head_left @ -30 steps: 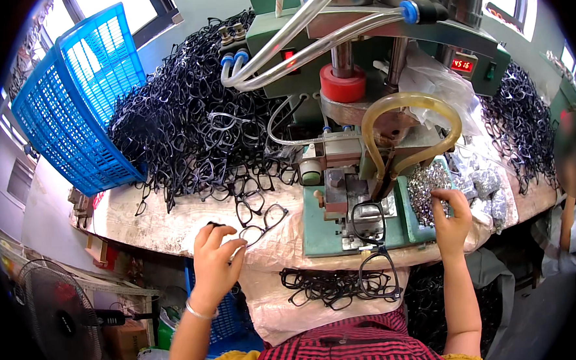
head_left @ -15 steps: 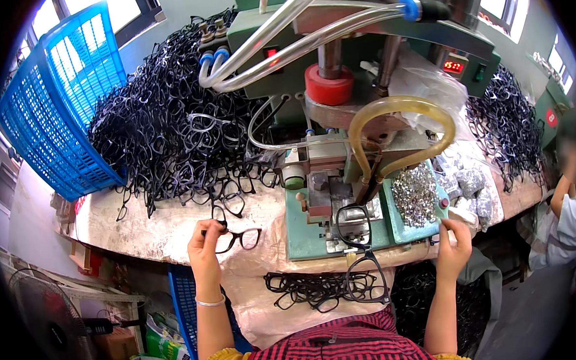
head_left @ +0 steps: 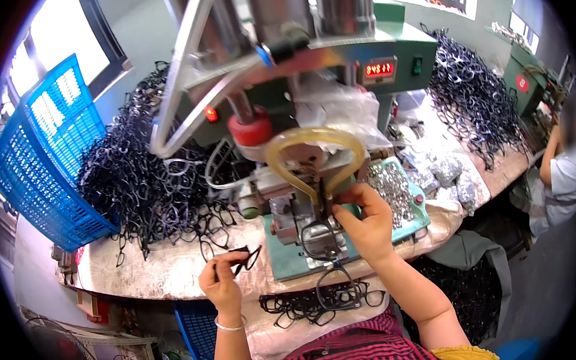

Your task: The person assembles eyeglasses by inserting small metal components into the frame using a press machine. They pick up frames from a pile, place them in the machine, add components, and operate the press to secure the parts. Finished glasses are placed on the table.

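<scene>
Pinching a black eyeglass frame [head_left: 243, 259] in a closed grip, the left hand [head_left: 220, 282] waits left of the green press [head_left: 343, 242], where the right hand [head_left: 367, 223] fingers a seated frame [head_left: 317, 236].

Black frame [head_left: 243, 259], green machine [head_left: 292, 261]

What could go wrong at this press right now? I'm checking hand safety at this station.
1. The right hand has its fingers close under the press head, beside the frame on the fixture; if the head came down, they might be pinched.
2. The left hand holds a spare frame by one corner at the table edge; it could slip off.
3. The frame pile sprawls toward the press and may snag.
</scene>
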Action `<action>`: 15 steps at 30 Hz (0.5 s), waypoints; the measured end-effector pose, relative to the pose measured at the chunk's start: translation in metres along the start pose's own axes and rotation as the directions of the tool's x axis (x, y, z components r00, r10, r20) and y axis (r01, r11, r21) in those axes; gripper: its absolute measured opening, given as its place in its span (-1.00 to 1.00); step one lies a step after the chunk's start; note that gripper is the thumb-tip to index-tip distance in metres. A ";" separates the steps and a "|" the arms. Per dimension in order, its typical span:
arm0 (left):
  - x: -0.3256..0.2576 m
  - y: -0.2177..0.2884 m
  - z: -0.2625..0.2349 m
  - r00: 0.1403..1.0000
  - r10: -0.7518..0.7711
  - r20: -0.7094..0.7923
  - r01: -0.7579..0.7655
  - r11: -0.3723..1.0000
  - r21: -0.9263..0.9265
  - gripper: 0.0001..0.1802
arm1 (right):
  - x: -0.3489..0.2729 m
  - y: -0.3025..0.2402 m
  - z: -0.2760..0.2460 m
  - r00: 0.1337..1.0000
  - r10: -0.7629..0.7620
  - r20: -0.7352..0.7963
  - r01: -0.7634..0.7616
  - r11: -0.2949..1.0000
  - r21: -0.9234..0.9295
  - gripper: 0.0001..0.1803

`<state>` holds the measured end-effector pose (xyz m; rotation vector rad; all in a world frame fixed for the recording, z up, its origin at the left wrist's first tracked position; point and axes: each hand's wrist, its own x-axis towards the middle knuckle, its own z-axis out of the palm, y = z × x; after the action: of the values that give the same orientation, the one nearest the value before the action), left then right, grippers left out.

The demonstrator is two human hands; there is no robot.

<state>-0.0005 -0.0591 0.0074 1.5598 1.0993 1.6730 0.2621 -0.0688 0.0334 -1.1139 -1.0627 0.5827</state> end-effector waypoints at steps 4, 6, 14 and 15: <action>0.014 -0.006 0.005 0.982 -0.044 -0.186 0.046 0.999 0.008 -0.48 | -0.002 -0.001 0.000 0.999 0.044 -0.017 -0.042 0.994 0.101 -0.61; 0.035 0.030 0.018 0.980 0.098 -0.170 -0.132 0.970 -0.202 -0.49 | -0.002 0.002 -0.002 0.996 0.090 0.013 -0.091 0.987 0.132 -0.54; 0.091 0.117 0.055 0.733 0.579 0.357 -0.630 0.776 0.034 -0.63 | -0.010 -0.041 0.013 0.969 0.222 0.108 -0.246 0.910 0.335 -0.48; 0.090 0.110 0.056 0.698 0.621 0.357 -0.643 0.763 -0.070 -0.60 | -0.009 -0.044 0.013 0.977 0.171 0.128 -0.203 0.928 0.311 -0.47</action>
<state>0.0549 -0.0248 0.1459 2.3618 0.4228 1.6457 0.2417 -0.0870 0.0712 -0.9086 -0.9083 0.9384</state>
